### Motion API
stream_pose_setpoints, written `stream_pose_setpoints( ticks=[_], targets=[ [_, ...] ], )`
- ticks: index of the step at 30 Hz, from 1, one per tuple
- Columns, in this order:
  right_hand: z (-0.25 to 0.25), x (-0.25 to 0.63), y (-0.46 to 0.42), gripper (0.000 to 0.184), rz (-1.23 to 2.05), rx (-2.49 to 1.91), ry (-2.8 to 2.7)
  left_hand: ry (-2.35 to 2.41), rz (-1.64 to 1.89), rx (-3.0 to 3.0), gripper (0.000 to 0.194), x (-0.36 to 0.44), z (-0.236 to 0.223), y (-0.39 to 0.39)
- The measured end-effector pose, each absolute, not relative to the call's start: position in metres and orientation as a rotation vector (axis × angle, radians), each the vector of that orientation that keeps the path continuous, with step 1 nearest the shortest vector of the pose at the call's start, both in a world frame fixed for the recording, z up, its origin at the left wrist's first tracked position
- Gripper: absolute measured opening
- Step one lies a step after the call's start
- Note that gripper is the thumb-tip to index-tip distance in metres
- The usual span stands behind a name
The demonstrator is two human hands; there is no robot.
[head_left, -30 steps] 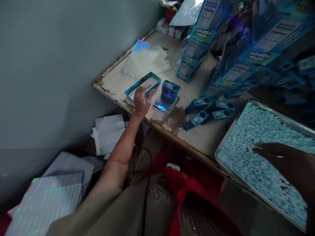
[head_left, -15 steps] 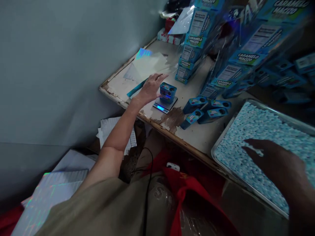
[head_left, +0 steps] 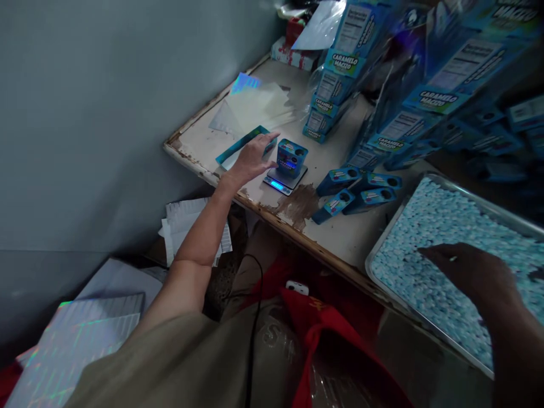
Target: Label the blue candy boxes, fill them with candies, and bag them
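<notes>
My left hand (head_left: 251,157) is open, thumb and fingers apart, just left of a small blue candy box (head_left: 290,158). That box stands upright on a small digital scale (head_left: 278,185) with a lit blue display. Behind the hand lies a flat blue box (head_left: 240,148). Over a metal tray (head_left: 389,224) full of small light-blue candies (head_left: 408,249), my right hand (head_left: 471,269) has its fingertips drawn together. A pale bit of candy shows between its thumb and fingers; the rest of the grip is hidden. Several blue boxes (head_left: 335,205) stand between scale and tray.
Tall stacks of blue boxes in clear plastic (head_left: 340,62) rise at the back. Pale sheets (head_left: 261,107) lie near the left wall (head_left: 85,113). The worn wooden table edge (head_left: 272,218) runs in front of me, with white cartons (head_left: 187,224) below it.
My right hand's fingers have closed from apart to together over the tray. My left hand has drawn slightly left of the box on the scale. The view has shifted a little.
</notes>
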State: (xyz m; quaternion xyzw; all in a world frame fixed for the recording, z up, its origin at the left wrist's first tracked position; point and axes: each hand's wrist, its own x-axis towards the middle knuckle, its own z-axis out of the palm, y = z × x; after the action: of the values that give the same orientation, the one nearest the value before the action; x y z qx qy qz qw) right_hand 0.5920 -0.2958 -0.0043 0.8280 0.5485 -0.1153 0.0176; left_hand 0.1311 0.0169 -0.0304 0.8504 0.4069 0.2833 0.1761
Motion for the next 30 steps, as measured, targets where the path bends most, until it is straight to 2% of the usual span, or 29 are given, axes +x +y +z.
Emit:
stream_pose_setpoints(
  ticks=[3, 5, 8, 14, 18, 20, 23, 26, 30],
  targets=[
    [0.031, 0.559, -0.263, 0.038, -0.276, 2.904, 1.638, 1.11, 0.821, 2.392, 0.079, 0.136, -0.04, 0.021],
    [0.054, 0.519, -0.225, 0.045, -0.117, 2.923, 1.995, 1.096, 0.83, 2.433, 0.088, 0.142, -0.042, 0.021],
    [0.08, 0.449, -0.151, 0.055, 0.028, 2.452, 2.527, 1.095, 0.833, 2.519, 0.098, 0.149, -0.034, 0.017],
    [0.09, 0.355, -0.057, 0.041, -0.123, 1.975, 2.544, 1.125, 0.773, 2.586, 0.094, 0.152, -0.016, 0.015],
    [0.095, 0.367, -0.054, 0.05, -0.209, 2.042, 2.498, 1.025, 0.676, 2.606, 0.078, 0.164, -0.019, 0.025],
    [0.096, 0.392, -0.056, 0.045, -0.212, 2.102, 2.454, 0.948, 0.598, 2.591, 0.068, 0.173, -0.017, 0.029],
    [0.088, 0.435, -0.058, 0.049, -0.385, 1.894, 2.401, 0.97, 0.555, 2.512, 0.058, 0.175, -0.001, 0.033],
    [0.072, 0.465, -0.059, 0.066, -0.664, 1.687, 2.351, 1.208, 0.77, 2.429, 0.063, 0.148, 0.027, 0.045],
    [0.064, 0.476, -0.058, 0.068, -1.029, 1.582, 2.43, 1.539, 1.055, 2.41, 0.069, 0.068, 0.055, 0.081]
  ],
)
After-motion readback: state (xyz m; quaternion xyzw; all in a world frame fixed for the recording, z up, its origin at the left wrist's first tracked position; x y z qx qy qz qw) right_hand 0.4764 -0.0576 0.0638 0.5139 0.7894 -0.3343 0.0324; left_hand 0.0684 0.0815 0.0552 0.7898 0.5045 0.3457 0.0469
